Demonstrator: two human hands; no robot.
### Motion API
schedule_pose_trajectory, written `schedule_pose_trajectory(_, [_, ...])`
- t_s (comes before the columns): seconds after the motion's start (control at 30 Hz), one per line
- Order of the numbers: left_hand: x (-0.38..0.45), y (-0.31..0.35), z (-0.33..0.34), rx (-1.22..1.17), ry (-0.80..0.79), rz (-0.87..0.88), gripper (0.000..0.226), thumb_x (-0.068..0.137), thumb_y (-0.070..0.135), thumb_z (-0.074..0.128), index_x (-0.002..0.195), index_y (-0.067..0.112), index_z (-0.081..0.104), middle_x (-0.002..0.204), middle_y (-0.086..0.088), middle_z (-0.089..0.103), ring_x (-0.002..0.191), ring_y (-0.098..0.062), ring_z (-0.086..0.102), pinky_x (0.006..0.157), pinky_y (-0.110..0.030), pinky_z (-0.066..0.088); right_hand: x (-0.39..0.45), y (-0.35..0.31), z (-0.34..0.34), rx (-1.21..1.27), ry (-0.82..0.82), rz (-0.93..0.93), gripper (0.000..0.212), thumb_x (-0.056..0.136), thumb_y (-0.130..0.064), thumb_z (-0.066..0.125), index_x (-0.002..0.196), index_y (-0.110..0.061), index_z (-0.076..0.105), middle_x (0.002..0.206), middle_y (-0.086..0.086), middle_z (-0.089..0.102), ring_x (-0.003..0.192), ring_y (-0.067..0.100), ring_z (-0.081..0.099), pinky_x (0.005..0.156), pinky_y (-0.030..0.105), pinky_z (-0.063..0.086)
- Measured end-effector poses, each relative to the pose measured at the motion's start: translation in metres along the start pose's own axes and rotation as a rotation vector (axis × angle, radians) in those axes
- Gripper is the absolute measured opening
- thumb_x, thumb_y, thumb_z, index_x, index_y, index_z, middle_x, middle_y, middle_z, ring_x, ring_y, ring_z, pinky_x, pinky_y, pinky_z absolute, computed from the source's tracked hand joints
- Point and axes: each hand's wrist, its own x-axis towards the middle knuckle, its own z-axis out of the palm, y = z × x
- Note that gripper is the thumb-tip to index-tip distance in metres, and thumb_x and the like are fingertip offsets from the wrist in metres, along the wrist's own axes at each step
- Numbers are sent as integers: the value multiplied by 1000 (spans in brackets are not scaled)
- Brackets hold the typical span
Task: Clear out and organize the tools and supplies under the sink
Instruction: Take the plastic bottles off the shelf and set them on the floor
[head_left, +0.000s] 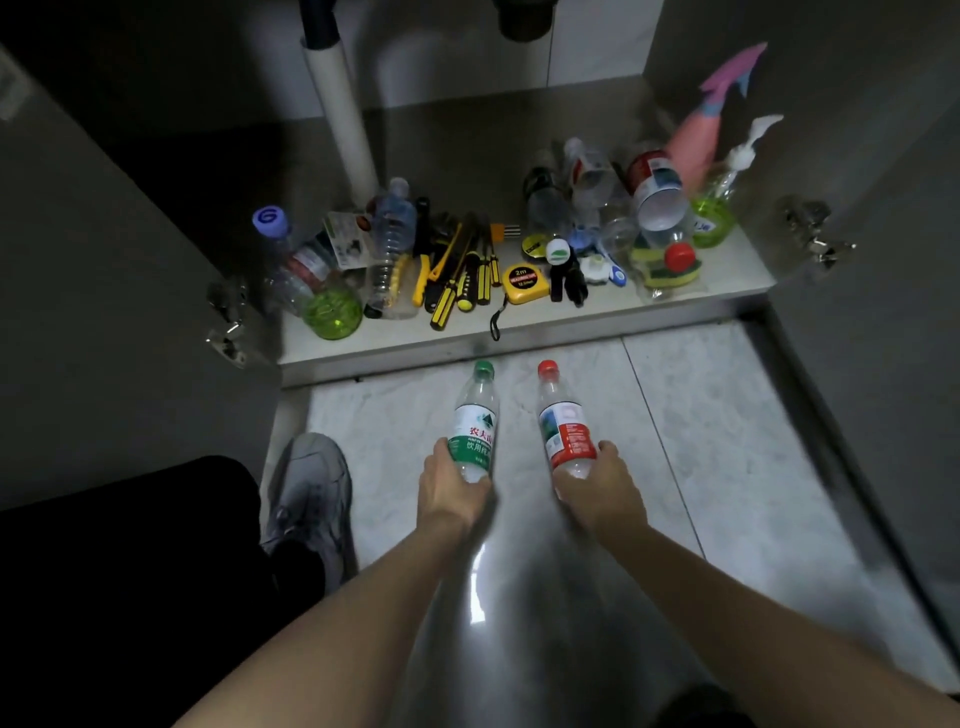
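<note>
Tools and supplies lie heaped on the cabinet floor (727, 270) under the sink, filling the band from 10 o'clock to 2 o'clock of the view. At 12 o'clock sits a yellow tape measure (523, 283), its black strap hanging over the front edge; just to its 9 o'clock side lies a pile of yellow-and-black screwdrivers (460, 280). Farther toward 10 o'clock lie clear empty bottles, a green round container (332, 312) and a purple-capped bottle (272, 228). Toward 2 o'clock are more clear bottles, a yellow-green sponge (670, 270), a green pump bottle (714, 215) and a pink fish-shaped object (701, 140). A white drain pipe (343, 114) rises at 11 o'clock.

Below the shelf, over the marble floor tiles (727, 415), the left hand (449, 480) wraps its fingers round the base of a green-capped water bottle (475, 418). The right hand (602, 480) grips the base of a red-capped water bottle (563, 421). Both bottles point toward 12 o'clock, side by side and apart. A grey sneaker (311, 493) rests at 8 o'clock.
</note>
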Motion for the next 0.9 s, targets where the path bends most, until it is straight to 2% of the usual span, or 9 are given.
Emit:
schedule_pose_trajectory(0.1, [2, -10, 7, -6, -36, -37, 60, 75, 20, 71, 128, 18, 43, 116, -8, 56, 100, -27, 58, 81, -33, 49, 4, 7, 11, -24, -39, 20, 72, 87, -38, 75, 144, -16, 36, 133, 7, 55, 120, 28, 57, 107, 48, 47])
schedule_pose_trajectory(0.23, [3, -16, 10, 2, -82, -54, 67, 69, 21, 75, 128, 21, 42, 112, -4, 56, 97, -25, 60, 86, -41, 56, 8, 11, 18, -29, -55, 21, 70, 86, -33, 75, 142, -15, 38, 130, 7, 56, 116, 26, 59, 105, 47, 49])
schedule_pose_trajectory(0.37, [0, -15, 7, -7, -71, -34, 64, 68, 22, 75, 125, 23, 45, 109, -2, 57, 91, -22, 61, 79, -38, 56, 8, 13, 20, -55, -39, 5, 73, 85, -33, 77, 143, -13, 37, 131, 8, 55, 118, 27, 58, 105, 48, 49])
schedule_pose_trajectory(0.6, [-1, -12, -10, 20, -120, -43, 66, 74, 34, 77, 128, 19, 43, 119, -3, 55, 102, -24, 60, 86, -38, 53, 6, 11, 19, -60, -26, 7, 77, 79, -37, 83, 140, -14, 41, 128, 8, 56, 115, 28, 59, 102, 50, 50])
schedule_pose_trajectory(0.7, [3, -5, -27, 67, -91, -7, 51, 81, 37, 68, 123, 16, 47, 124, -7, 57, 111, -28, 59, 93, -44, 51, 4, 0, 13, -31, 33, -24, 73, 80, -40, 82, 137, -13, 44, 126, 9, 57, 113, 28, 59, 100, 50, 52])
schedule_pose_trajectory(0.8, [15, 13, -55, 148, -17, 41, 59, 89, 41, 57, 140, 15, 42, 139, -8, 51, 125, -28, 51, 100, -39, 45, 7, -26, 0, 7, 103, -101, 74, 85, -39, 77, 143, -11, 41, 133, 12, 54, 118, 30, 56, 100, 47, 51])
schedule_pose_trajectory(0.87, [26, 33, -79, 242, 71, 116, 56, 91, 42, 52, 141, 17, 43, 139, -8, 52, 123, -29, 53, 96, -39, 44, 12, -48, -12, 21, 142, -177, 74, 88, -39, 72, 147, -11, 38, 138, 11, 51, 122, 30, 54, 101, 49, 50])
schedule_pose_trajectory(0.9, [33, 48, -91, 305, 118, 182, 50, 92, 40, 50, 136, 17, 47, 133, -9, 57, 115, -29, 56, 91, -39, 47, 16, -62, -19, 16, 163, -219, 72, 89, -39, 71, 148, -12, 38, 141, 10, 50, 124, 28, 53, 101, 50, 49])
